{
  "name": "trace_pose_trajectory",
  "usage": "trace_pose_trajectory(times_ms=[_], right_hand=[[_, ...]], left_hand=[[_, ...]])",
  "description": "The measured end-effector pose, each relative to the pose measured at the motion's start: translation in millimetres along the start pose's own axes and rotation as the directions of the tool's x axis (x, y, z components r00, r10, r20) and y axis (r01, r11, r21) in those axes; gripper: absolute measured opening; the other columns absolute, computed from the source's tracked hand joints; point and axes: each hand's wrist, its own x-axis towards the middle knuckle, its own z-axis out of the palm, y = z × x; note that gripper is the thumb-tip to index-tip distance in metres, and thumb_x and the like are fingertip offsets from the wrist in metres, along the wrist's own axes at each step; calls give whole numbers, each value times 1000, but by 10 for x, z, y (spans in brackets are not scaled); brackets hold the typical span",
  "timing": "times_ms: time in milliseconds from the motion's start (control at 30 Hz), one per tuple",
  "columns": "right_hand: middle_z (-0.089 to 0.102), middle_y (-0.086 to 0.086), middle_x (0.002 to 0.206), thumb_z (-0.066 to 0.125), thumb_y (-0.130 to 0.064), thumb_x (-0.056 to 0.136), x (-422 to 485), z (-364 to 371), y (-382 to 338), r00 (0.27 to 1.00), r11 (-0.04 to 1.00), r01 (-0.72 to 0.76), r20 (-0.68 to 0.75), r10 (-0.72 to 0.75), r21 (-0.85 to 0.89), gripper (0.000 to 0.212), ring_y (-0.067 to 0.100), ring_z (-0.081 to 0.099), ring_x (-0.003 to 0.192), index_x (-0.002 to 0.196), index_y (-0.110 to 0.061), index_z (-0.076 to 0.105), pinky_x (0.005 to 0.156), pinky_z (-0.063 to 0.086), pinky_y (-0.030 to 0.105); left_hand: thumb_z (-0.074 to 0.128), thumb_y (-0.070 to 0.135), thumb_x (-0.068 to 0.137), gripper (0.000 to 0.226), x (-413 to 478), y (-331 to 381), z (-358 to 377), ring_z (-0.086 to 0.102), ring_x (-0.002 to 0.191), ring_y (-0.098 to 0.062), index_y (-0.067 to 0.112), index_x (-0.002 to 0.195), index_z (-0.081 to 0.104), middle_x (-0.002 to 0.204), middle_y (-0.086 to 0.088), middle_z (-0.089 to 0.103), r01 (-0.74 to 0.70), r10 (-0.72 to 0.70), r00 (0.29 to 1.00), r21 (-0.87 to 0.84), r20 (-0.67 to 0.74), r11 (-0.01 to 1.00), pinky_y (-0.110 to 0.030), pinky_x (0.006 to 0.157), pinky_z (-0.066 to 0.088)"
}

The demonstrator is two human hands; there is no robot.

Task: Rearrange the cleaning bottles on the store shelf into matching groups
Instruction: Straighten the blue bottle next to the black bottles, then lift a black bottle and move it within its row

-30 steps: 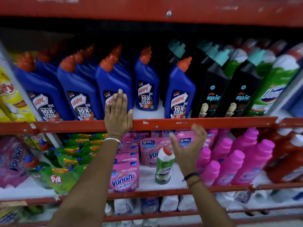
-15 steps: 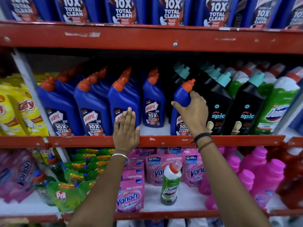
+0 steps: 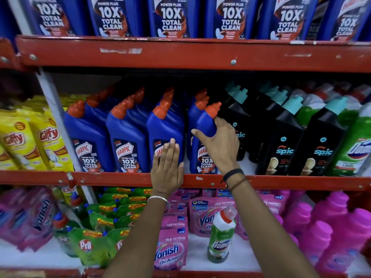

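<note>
The right hand (image 3: pixel 219 146) was wrapped around the upper body of a blue plastic Harpic bottle with an orange angled cap (image 3: pixel 204 137), fingers curled over its shoulder just under the cap and thumb stretched across its front. That bottle stood at the front edge of the middle red metal shelf (image 3: pixel 301 182), just to the right of the other blue Harpic bottles (image 3: pixel 124 141), which stood in rows running back into the dark of the shelf, and touching or nearly touching the black Spic bottles with teal caps (image 3: pixel 283 137) on its right. The left hand (image 3: pixel 167 169) lay flat and released, fingers together, its palm over the red front lip of the same shelf and its fingertips against the lower label of the third front Harpic bottle (image 3: pixel 164 133); a silver bangle (image 3: pixel 158 200) ringed that wrist, and dark cords (image 3: pixel 233 175) the right one. Beyond the Spic bottles, at the far right, stood green Domex bottles with white shoulders (image 3: pixel 353 149). On the shelf below, a single green-and-white Domex bottle with a red cap (image 3: pixel 220 235) stood alone, slightly tilted, among pink Vanish pouches (image 3: pixel 171 250), with green Pril pouches (image 3: pixel 90 243) to the left and pink plastic bottles (image 3: pixel 329 227) to the right. Yellow Giffy pouches (image 3: pixel 48 143) filled the middle shelf's left end.
</note>
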Motion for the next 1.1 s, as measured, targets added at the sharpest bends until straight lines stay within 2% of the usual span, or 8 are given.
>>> trace_pose_trajectory(times_ms=[233, 400, 533, 633, 767, 900, 1000, 1100], right_hand=[[60, 10, 119, 65, -56, 78, -86, 68, -80, 999, 996, 46, 28, -44, -76, 68, 27, 52, 111, 124, -9, 50, 76, 45, 35], [45, 11, 142, 59, -59, 80, -184, -71, -42, 997, 1000, 7, 72, -6, -9, 83, 26, 41, 130, 139, -7, 36, 96, 42, 38], [54, 12, 132, 63, -46, 84, -231, -496, 258, 984, 989, 58, -178, -32, 139, 63, 23, 47, 123, 131, -6, 47, 100, 39, 31], [55, 17, 130, 63, -36, 88, -155, -887, 663, 915, 995, 76, -401, -47, 57, 56, 26, 47, 122, 130, -2, 48, 106, 35, 32], [47, 19, 139, 61, -34, 89, 26, -1295, 1272, 854, 995, -81, -519, 37, -62, 61, 32, 40, 130, 136, 0, 40, 111, 28, 35], [41, 23, 143, 64, -34, 87, 211, -1465, 1625, 894, 968, -232, -412, 175, -93, 70, 36, 34, 135, 139, 3, 33, 111, 29, 46], [43, 24, 141, 69, -33, 83, 308, -1498, 1737, 936, 944, -257, -297, 190, -208, 73, 36, 35, 133, 137, 5, 35, 110, 29, 47], [46, 22, 137, 73, -32, 79, 364, -1499, 1759, 936, 936, -266, -293, 195, -230, 74, 36, 38, 129, 134, 2, 38, 105, 35, 47]], left_hand=[[17, 32, 103, 58, -9, 10, -13, 2, 149, -16, 10, 155, 3, 163, -2, -2, 5, -5, 1000, -2, 14, 1000, -38, 121, 0], [17, 32, 103, 58, 18, 15, -26, 2, 149, -15, 11, 155, 4, 163, -1, -1, 6, -7, 1000, 9, 18, 1000, -37, 120, 0], [18, 33, 103, 58, 19, 24, -6, 1, 149, -14, 11, 155, 3, 163, -1, -2, 6, -6, 1000, 12, -11, 1000, -36, 121, -1], [21, 33, 104, 59, 5, -3, 16, 0, 149, -15, 9, 155, 4, 163, -2, -2, -10, 11, 998, 14, -54, 1000, -36, 121, -1], [23, 33, 104, 59, -1, 2, 33, 0, 149, -16, 9, 155, 5, 163, -2, -1, -20, 22, 998, 30, -65, 999, -37, 121, 0], [23, 33, 103, 60, -5, 9, 41, 0, 149, -16, 9, 155, 6, 163, -2, 0, -4, 7, 998, 43, -58, 999, -37, 121, 0], [24, 33, 103, 60, -5, 16, 46, 1, 149, -16, 9, 155, 6, 163, -2, 1, -2, 6, 998, 54, -62, 999, -37, 121, 0], [23, 34, 103, 60, 11, 25, 43, 0, 149, -16, 9, 155, 6, 163, -2, 1, 1, 3, 998, 58, -64, 998, -36, 121, -2]])
